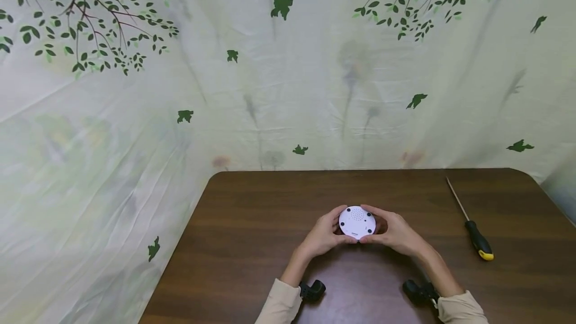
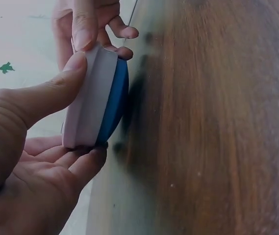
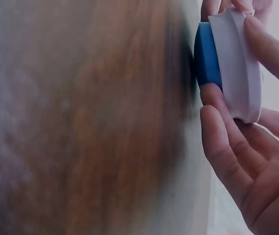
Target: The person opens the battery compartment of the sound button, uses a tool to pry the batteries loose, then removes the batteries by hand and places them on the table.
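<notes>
Presently, a round white-and-blue device point(image 1: 357, 222) is being held over the tabletop point(image 1: 252, 219), its edges being pinched by left hand point(image 1: 325, 234) and right hand point(image 1: 398, 233). Apparently its holed face point(image 1: 357, 217) is being inspected; for any turn, a steady two-sided grip is being called for.

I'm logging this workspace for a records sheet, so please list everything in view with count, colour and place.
Table: 1, brown, lower part of the head view
Backdrop: 1, pale with green leaf and brown branch prints, behind the table
Screwdriver: 1, black-and-yellow handle, grey shaft, on the table's right side
Round device: 1, white and blue, held over the table
Wrist cameras: 2, black, one per wrist
Sleeves: 2, beige, bottom edge
Left hand: 1, bare, device's left side
Right hand: 1, bare, device's right side
</notes>
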A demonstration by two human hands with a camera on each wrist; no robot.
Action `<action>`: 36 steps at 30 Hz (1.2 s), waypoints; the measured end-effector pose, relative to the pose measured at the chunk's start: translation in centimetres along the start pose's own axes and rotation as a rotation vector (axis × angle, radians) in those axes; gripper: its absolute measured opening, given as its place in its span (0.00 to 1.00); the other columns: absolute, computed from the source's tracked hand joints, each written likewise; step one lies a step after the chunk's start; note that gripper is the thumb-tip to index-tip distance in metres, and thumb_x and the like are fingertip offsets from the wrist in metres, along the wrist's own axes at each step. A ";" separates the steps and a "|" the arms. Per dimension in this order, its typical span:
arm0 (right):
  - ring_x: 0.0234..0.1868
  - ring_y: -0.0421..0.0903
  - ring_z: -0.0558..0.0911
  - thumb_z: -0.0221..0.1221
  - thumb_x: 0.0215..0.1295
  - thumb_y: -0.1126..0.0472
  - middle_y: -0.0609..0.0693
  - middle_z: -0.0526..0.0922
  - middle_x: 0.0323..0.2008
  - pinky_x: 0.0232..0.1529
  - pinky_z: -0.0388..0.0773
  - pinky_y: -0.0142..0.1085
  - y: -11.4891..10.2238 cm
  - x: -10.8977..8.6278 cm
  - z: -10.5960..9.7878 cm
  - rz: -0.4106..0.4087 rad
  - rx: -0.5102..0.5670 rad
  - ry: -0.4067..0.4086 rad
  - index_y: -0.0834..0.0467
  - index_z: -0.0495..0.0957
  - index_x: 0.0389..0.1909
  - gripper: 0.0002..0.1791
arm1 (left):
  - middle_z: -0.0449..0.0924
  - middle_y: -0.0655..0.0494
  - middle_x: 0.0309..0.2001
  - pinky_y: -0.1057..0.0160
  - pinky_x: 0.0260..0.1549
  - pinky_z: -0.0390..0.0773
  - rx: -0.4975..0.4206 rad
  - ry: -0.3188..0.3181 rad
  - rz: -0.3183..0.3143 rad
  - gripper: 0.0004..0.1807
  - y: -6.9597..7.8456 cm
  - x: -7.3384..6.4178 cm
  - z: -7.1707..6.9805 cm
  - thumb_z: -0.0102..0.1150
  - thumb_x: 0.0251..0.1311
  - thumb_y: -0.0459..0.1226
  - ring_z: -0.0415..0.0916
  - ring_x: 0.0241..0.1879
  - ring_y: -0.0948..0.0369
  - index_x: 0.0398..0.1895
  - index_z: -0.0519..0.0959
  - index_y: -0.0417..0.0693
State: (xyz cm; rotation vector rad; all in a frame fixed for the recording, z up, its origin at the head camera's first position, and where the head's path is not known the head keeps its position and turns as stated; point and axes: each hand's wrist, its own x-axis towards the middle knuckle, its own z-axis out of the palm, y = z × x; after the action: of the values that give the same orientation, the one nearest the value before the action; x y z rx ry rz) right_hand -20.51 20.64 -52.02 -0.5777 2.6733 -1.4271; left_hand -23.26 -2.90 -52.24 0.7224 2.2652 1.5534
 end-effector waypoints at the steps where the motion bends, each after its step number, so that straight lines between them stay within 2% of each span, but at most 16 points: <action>1: 0.34 0.38 0.80 0.77 0.55 0.49 0.49 0.84 0.36 0.36 0.77 0.30 0.0 -0.1 0.0 -0.004 -0.033 0.011 0.64 0.69 0.73 0.48 | 0.70 0.38 0.73 0.59 0.65 0.77 0.018 0.007 0.002 0.48 0.0 0.0 0.1 0.76 0.55 0.29 0.72 0.71 0.49 0.77 0.60 0.32; 4: 0.48 0.49 0.84 0.77 0.55 0.48 0.57 0.86 0.51 0.48 0.81 0.40 -0.1 -0.2 0.0 -0.019 -0.130 0.065 0.65 0.71 0.71 0.46 | 0.72 0.41 0.72 0.62 0.63 0.78 0.074 0.036 0.016 0.49 0.0 0.1 0.3 0.79 0.53 0.33 0.74 0.70 0.52 0.76 0.62 0.34; 6: 0.59 0.57 0.82 0.76 0.56 0.48 0.60 0.82 0.61 0.56 0.80 0.50 -0.4 -0.3 0.0 -0.035 -0.189 0.109 0.64 0.74 0.69 0.44 | 0.73 0.43 0.71 0.63 0.62 0.78 0.120 0.058 0.016 0.50 0.0 0.1 0.4 0.80 0.52 0.35 0.76 0.68 0.54 0.76 0.62 0.36; 7: 0.64 0.60 0.80 0.76 0.56 0.48 0.61 0.80 0.64 0.59 0.78 0.55 -0.6 -0.3 0.0 -0.049 -0.214 0.128 0.64 0.76 0.68 0.42 | 0.73 0.43 0.71 0.64 0.61 0.78 0.142 0.067 0.014 0.51 0.1 0.1 0.4 0.81 0.52 0.37 0.76 0.68 0.55 0.76 0.62 0.36; 9: 0.66 0.63 0.77 0.76 0.58 0.51 0.61 0.79 0.66 0.61 0.76 0.60 -1.0 -0.2 0.1 -0.076 -0.244 0.147 0.64 0.78 0.66 0.37 | 0.74 0.44 0.70 0.65 0.60 0.79 0.158 0.076 0.019 0.50 0.1 0.2 0.4 0.81 0.51 0.38 0.77 0.66 0.55 0.76 0.63 0.37; 13: 0.64 0.62 0.79 0.75 0.59 0.56 0.61 0.80 0.65 0.58 0.77 0.59 -1.9 -0.1 0.3 -0.153 -0.348 0.165 0.65 0.81 0.61 0.30 | 0.78 0.44 0.67 0.70 0.56 0.80 0.148 0.090 0.033 0.47 0.4 0.5 0.5 0.82 0.50 0.39 0.80 0.63 0.58 0.73 0.69 0.38; 16: 0.63 0.61 0.80 0.74 0.60 0.57 0.61 0.81 0.65 0.57 0.79 0.58 -2.5 -0.1 0.4 -0.179 -0.436 0.169 0.65 0.83 0.59 0.28 | 0.81 0.44 0.65 0.72 0.54 0.80 0.137 0.106 0.038 0.46 0.6 0.7 0.5 0.83 0.48 0.39 0.81 0.61 0.61 0.71 0.72 0.38; 19: 0.65 0.61 0.80 0.74 0.60 0.56 0.62 0.80 0.66 0.57 0.80 0.57 -3.0 -0.2 0.4 -0.158 -0.488 0.160 0.66 0.83 0.59 0.28 | 0.82 0.46 0.63 0.71 0.55 0.80 0.203 0.122 0.035 0.46 0.9 0.7 0.4 0.84 0.46 0.41 0.82 0.59 0.63 0.70 0.74 0.39; 21: 0.65 0.62 0.80 0.73 0.60 0.55 0.62 0.79 0.66 0.57 0.80 0.57 -3.3 -0.2 0.5 -0.143 -0.512 0.148 0.66 0.83 0.59 0.29 | 0.83 0.47 0.62 0.66 0.60 0.77 0.275 0.134 0.038 0.46 1.2 0.7 0.4 0.85 0.46 0.44 0.82 0.59 0.62 0.70 0.75 0.40; 24: 0.64 0.63 0.80 0.73 0.61 0.54 0.64 0.79 0.66 0.55 0.81 0.57 -3.6 -0.2 0.6 -0.138 -0.557 0.136 0.66 0.83 0.58 0.29 | 0.84 0.47 0.62 0.59 0.61 0.76 0.367 0.143 0.042 0.47 1.4 0.6 0.3 0.85 0.45 0.47 0.82 0.60 0.59 0.69 0.76 0.39; 29: 0.62 0.64 0.82 0.72 0.62 0.54 0.66 0.80 0.64 0.54 0.82 0.56 -3.6 0.0 0.9 -0.184 -0.620 0.137 0.66 0.84 0.57 0.26 | 0.83 0.44 0.62 0.60 0.59 0.79 0.408 0.146 0.038 0.48 1.6 0.6 0.2 0.85 0.44 0.48 0.81 0.62 0.54 0.68 0.76 0.37; 33: 0.59 0.64 0.83 0.73 0.61 0.56 0.67 0.82 0.62 0.53 0.82 0.56 -3.4 0.0 1.1 -0.247 -0.651 0.154 0.67 0.85 0.54 0.25 | 0.83 0.46 0.63 0.59 0.60 0.79 0.430 0.149 0.016 0.49 1.6 0.6 0.1 0.86 0.42 0.50 0.80 0.63 0.53 0.68 0.77 0.38; 36: 0.56 0.63 0.85 0.73 0.61 0.55 0.67 0.83 0.60 0.50 0.84 0.53 -3.4 -0.2 1.2 -0.283 -0.732 0.170 0.67 0.85 0.53 0.25 | 0.84 0.46 0.62 0.61 0.58 0.79 0.440 0.145 0.019 0.49 1.8 0.7 0.1 0.86 0.41 0.50 0.81 0.62 0.53 0.67 0.78 0.38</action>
State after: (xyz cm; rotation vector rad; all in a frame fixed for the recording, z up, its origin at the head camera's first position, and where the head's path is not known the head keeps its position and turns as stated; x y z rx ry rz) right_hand -19.00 18.03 -49.98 -0.9361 3.3322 -0.4850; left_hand -23.40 -1.88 -50.62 0.7581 2.7562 1.1528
